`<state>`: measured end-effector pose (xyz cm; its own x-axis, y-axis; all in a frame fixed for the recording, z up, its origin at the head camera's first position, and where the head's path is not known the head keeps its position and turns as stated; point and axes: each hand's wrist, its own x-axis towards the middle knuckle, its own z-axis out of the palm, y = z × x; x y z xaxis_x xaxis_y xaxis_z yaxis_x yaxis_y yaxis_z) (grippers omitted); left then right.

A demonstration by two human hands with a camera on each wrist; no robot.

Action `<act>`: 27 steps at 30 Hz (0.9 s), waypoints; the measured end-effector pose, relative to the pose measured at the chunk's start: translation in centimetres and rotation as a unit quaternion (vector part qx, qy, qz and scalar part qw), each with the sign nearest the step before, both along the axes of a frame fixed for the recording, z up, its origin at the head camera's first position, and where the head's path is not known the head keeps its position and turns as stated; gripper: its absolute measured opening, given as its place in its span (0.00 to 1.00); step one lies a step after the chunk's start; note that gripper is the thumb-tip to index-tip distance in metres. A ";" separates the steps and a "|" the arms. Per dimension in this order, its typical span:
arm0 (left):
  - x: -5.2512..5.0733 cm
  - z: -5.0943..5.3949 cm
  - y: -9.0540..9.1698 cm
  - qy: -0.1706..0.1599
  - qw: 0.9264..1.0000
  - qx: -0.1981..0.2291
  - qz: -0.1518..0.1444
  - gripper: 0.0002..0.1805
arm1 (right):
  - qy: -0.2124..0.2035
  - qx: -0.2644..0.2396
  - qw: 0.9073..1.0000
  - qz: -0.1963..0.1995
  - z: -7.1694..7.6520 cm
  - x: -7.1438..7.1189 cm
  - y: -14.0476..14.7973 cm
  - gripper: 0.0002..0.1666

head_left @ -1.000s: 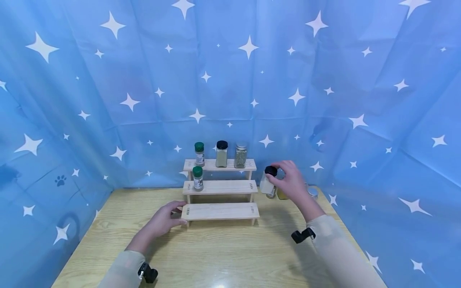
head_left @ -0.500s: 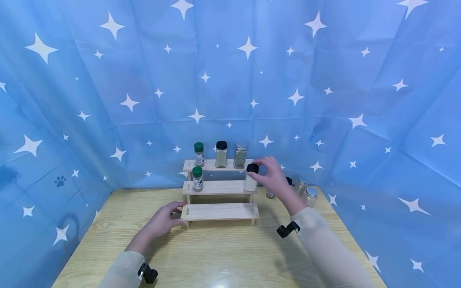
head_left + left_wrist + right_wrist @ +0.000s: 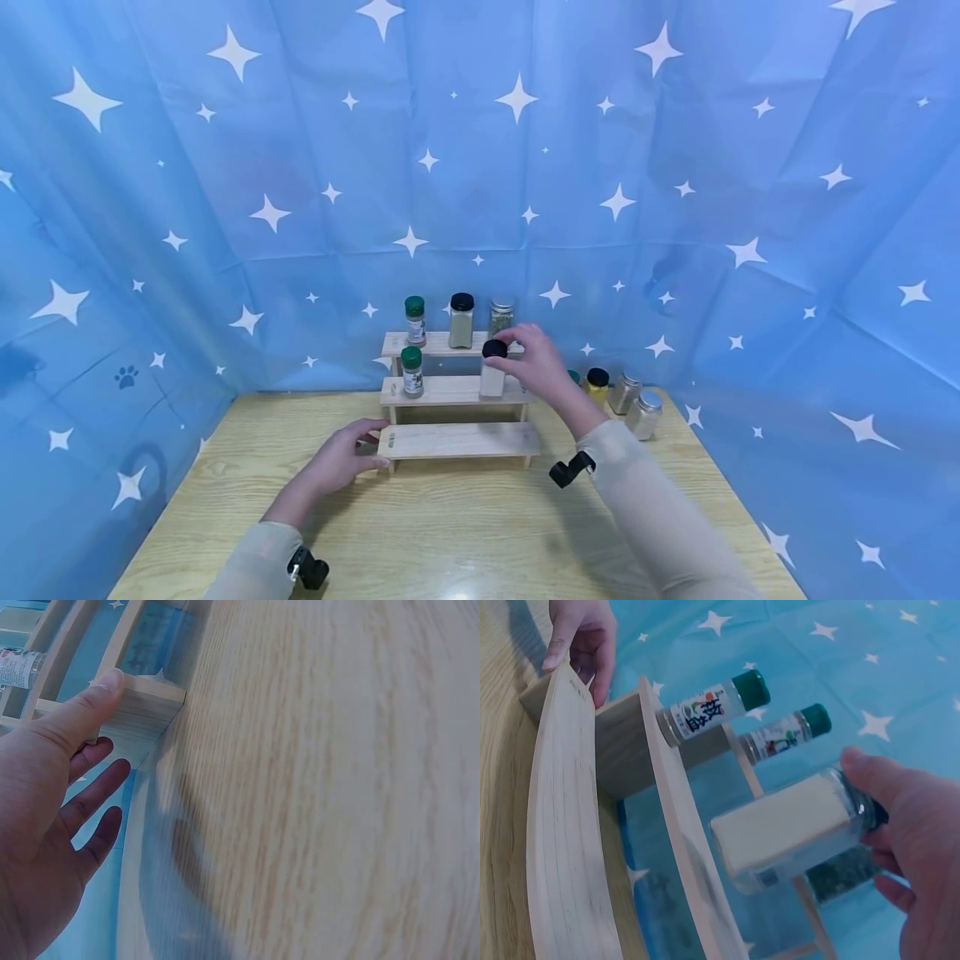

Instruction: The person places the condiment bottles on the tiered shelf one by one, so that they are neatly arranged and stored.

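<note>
A three-step wooden display rack (image 3: 459, 442) stands on the table. At the left end of its lowest step, my left hand (image 3: 341, 457) pinches the corner between thumb and fingers. My right hand (image 3: 542, 367) holds a square glass jar of white powder (image 3: 492, 383) by its black cap, over the right part of the middle step. Whether the jar's base touches the wood, I cannot tell. A green-capped shaker (image 3: 412, 377) stands at that step's left end. The top step bears another green-capped shaker (image 3: 416, 325), a black-capped jar (image 3: 462, 327) and a silver-lidded herb jar (image 3: 501, 315), partly hidden.
Right of the rack, a yellow jar with a black cap (image 3: 597, 387) and two silver-lidded jars (image 3: 624, 393) stand near the table's edge. A green cap (image 3: 573, 377) shows behind my right wrist. A starry blue curtain (image 3: 480, 167) closes off the back and sides.
My right hand has carried the white-powder jar leftward, from beside the rack to over the middle step. The jars at the right have come into fuller view. My left hand has stayed put.
</note>
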<state>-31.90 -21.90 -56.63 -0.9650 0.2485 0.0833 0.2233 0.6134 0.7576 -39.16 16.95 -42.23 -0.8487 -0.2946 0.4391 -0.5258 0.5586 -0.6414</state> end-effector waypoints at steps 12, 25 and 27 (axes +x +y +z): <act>0.0 0.1 0.0 -0.003 1.000 0.000 0.002 0.39 | -0.036 -0.006 0.999 -0.009 -0.5 -0.5 -2.9 0.30; 0.0 0.0 0.0 -0.002 1.000 0.001 0.001 0.39 | -0.028 0.019 0.999 0.009 -0.8 -1.3 -5.0 0.26; -0.1 0.1 0.0 -0.001 1.000 0.000 0.000 0.39 | -0.027 0.024 0.999 0.010 -0.8 -1.4 -5.2 0.26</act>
